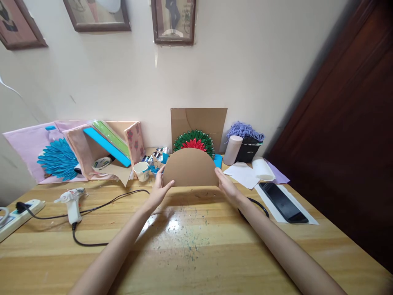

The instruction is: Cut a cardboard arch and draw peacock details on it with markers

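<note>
Cardboard semicircle [190,168] stands upright on the wooden counter [196,246], flat edge down, curved edge up, near the back wall. Left hand [159,189] grips its lower left corner, thumb on the near face and fingers behind. Right hand [226,186] grips the lower right corner, fingers closed on the edge. Both forearms reach out over the counter.

Directly behind the semicircle: a green and red round fan-shaped craft [194,141] leaning on a brown cardboard sheet [199,121] set against the wall. Left of the left hand: a small paper cup [141,171]. Farther left on the counter: a white hot glue gun [72,200] with black cord, and a power strip [18,213] at the edge. Right of the right hand: white paper sheets [244,174] and a black phone [283,202] lying flat.
</note>
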A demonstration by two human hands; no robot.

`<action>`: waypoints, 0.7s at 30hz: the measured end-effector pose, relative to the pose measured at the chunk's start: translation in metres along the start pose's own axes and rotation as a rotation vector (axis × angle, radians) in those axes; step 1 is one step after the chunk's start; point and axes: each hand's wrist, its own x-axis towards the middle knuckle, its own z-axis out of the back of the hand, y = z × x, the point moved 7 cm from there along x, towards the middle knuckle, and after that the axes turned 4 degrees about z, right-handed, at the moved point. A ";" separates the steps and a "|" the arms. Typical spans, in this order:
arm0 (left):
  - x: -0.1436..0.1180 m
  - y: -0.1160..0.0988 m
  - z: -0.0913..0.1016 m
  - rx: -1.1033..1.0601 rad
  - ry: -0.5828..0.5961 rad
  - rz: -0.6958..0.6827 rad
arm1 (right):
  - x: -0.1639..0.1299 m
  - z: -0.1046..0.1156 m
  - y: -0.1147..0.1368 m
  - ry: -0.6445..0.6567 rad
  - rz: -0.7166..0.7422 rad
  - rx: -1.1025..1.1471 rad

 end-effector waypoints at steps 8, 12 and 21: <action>-0.015 0.020 -0.018 -0.404 -0.102 0.275 | -0.017 -0.018 -0.022 0.005 -0.028 0.028; -0.026 0.024 -0.042 -0.320 -0.009 0.342 | -0.040 -0.006 -0.025 0.205 -0.061 -0.276; -0.010 0.005 -0.041 -0.038 -0.071 0.259 | -0.071 0.130 -0.022 -0.027 -0.285 -1.444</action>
